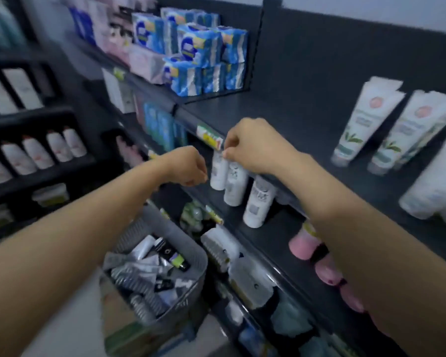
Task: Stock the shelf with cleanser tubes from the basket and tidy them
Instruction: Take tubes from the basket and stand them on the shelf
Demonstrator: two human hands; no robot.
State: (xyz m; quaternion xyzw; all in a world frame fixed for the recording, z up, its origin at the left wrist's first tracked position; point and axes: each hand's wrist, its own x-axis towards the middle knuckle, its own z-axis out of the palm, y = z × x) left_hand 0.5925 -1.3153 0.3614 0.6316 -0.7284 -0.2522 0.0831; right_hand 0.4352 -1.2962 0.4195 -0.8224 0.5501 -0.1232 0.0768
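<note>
Tidying: right hand (250, 148) is pinching a shelved cleanser tube (218, 176); left hand (188, 166) is hovering loosely curled, seemingly empty; basket (137, 228) reach probably next

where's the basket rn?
Head view, lower centre, left of the shelving: the grey basket sits under the left hand, down-left of the three white tubes standing on the shelf.
</note>
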